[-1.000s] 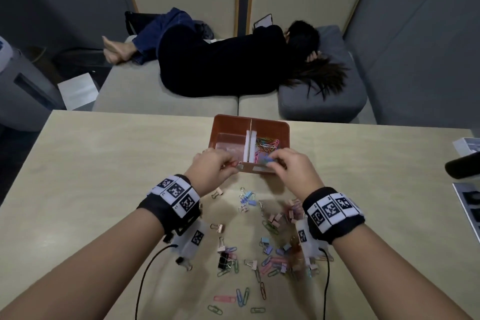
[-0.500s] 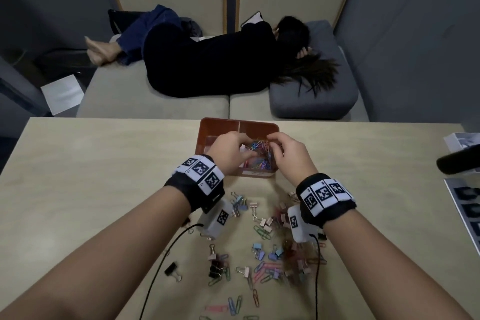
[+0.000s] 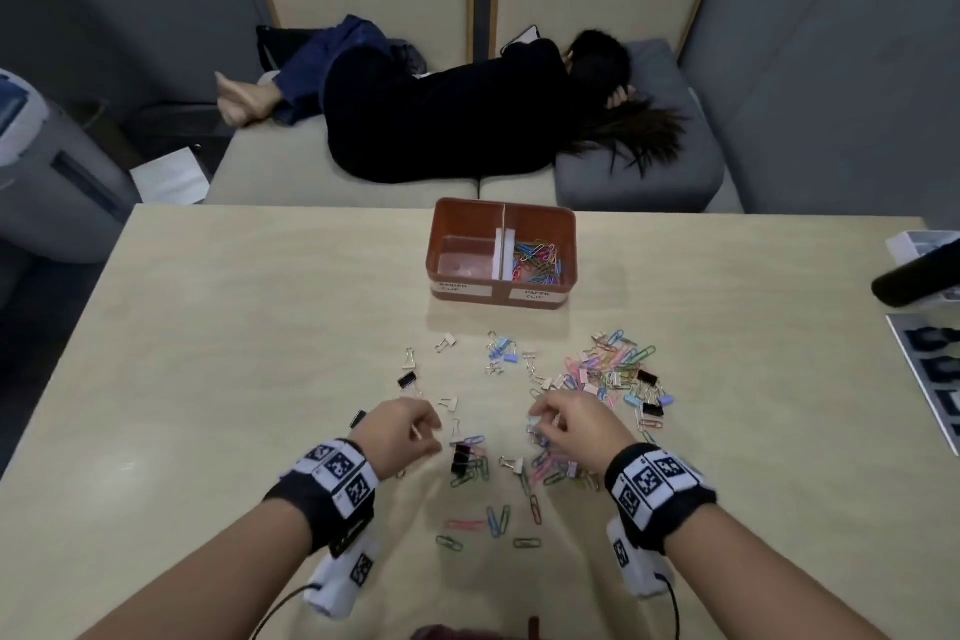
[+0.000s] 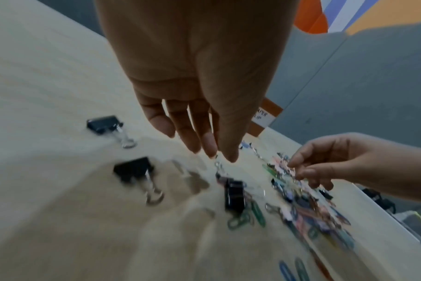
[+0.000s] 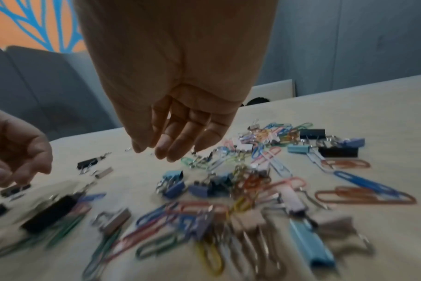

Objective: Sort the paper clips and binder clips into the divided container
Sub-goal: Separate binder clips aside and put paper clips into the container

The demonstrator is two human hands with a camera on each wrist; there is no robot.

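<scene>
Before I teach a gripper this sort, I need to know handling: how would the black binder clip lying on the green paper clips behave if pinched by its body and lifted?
The black binder clip looks stiff and light. Its wire handles would probably swing. The green paper clips under it might snag and lift too.
</scene>
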